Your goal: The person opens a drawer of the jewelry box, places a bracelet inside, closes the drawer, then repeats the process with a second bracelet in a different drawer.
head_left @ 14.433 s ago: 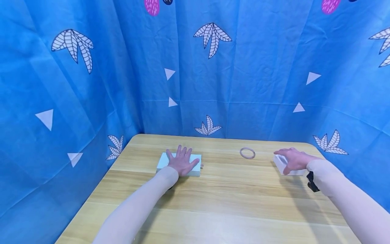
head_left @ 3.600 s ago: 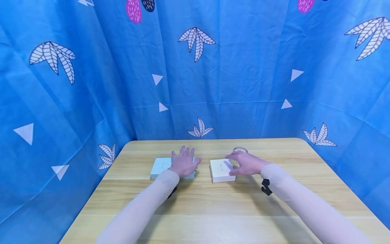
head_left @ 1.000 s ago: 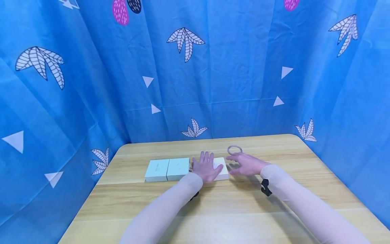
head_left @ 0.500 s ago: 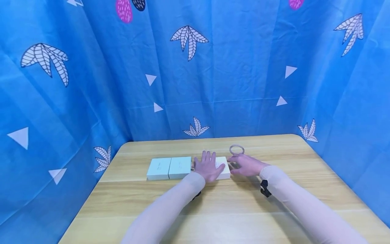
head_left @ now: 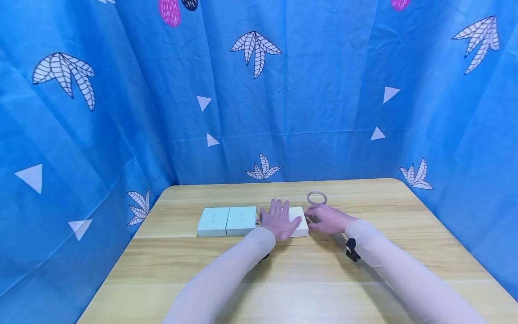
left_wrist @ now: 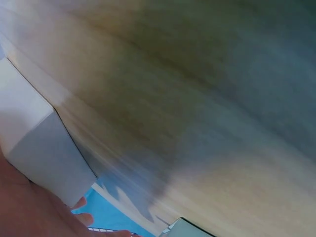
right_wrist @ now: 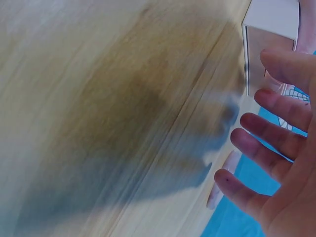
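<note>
The left hand (head_left: pixel 279 221) is lying flat on the white box (head_left: pixel 299 221), fingers (head_left: pixel 279 207) straight and spread, covering most of its lid. The right hand (head_left: pixel 328 218) is sitting at the box's right edge, fingers (right_wrist: pixel 269 133) loosely extended and a little apart, gripping nothing; whether they are touching the side wall I cannot tell. The box is sitting near the middle of the desk (head_left: pixel 283 279), its left edge close to a pair of pale green boxes (head_left: pixel 227 221) that are lying side by side, flush with each other. The left hand is hiding the gap between white and green, so I cannot tell if they are meeting.

Just behind the right hand, a ring (head_left: pixel 316 197) is lying flat on the desk, apart from the box. Toward the far edge there is open wood beyond the ring, then the blue curtain (head_left: pixel 323 90) hanging close all around. The near half of the desk is carrying only the two sleeved forearms, and wide room is showing to the right of the right hand.
</note>
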Tool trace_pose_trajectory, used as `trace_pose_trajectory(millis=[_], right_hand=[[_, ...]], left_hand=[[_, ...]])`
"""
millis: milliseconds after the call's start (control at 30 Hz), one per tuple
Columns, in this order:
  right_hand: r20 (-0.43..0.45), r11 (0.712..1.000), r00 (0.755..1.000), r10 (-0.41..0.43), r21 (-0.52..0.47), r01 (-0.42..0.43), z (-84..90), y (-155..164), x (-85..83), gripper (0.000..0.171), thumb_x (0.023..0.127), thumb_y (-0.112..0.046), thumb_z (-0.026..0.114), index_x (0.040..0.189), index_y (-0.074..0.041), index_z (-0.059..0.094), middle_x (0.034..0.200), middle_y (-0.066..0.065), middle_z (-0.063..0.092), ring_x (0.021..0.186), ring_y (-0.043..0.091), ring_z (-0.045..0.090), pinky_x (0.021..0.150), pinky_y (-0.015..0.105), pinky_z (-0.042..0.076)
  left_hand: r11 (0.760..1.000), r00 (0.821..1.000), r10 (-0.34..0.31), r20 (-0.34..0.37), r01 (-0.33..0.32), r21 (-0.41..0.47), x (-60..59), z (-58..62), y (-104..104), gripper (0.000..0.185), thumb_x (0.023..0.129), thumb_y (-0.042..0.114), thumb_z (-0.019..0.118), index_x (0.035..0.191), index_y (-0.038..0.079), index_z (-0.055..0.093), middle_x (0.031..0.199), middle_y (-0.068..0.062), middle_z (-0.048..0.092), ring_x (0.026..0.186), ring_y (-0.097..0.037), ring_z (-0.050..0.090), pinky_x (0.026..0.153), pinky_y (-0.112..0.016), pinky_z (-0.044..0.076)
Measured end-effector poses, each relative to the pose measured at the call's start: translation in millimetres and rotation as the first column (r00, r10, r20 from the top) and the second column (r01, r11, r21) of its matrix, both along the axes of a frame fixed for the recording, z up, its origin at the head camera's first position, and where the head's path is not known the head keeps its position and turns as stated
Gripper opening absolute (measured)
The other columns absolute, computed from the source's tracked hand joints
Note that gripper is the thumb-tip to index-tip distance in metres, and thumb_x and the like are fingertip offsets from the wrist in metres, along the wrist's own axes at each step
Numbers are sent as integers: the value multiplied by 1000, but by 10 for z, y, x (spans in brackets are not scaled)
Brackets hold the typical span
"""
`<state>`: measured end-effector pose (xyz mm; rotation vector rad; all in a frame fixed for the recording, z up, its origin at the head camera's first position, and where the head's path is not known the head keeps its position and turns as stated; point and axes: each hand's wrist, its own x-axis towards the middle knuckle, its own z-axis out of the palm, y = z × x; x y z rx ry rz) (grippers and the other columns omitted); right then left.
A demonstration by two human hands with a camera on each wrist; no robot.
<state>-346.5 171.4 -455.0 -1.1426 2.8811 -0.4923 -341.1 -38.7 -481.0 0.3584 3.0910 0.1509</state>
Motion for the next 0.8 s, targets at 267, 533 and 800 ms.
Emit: trace_pose_trajectory(millis=[267, 533, 800], right_hand=[[-10, 1000, 1000, 14, 3, -13, -8, -29, -20, 25, 92, -19, 73, 115, -11, 72, 115, 9, 68, 100, 23, 65, 91, 46, 53], [-27, 999, 999, 36, 2, -36, -24, -40, -60, 10, 92, -17, 72, 101, -12, 73, 112, 8, 69, 95, 19, 64, 85, 42, 54], [-31, 998, 998, 58, -16, -58, -50, -28, -102, 5, 94, -13, 68, 93, -14, 72, 109, 6, 69, 97, 19, 66, 87, 41, 55]], left_hand=[[1000, 1000, 10, 12, -10, -2, 14, 19, 11, 80, 100, 70, 18, 164, 22, 12, 170, -10, 13, 157, -30, 5, 118, -69, 15], [1000, 1000, 25, 7, -25, -4, 6, 15, 21, 74, 103, 64, 16, 164, 21, 13, 170, -9, 13, 157, -29, 5, 119, -68, 15], [1000, 1000, 25, -13, -25, 8, 33, 21, 27, 72, 104, 61, 18, 163, 20, 15, 169, -9, 18, 157, -30, 7, 118, -68, 16]])
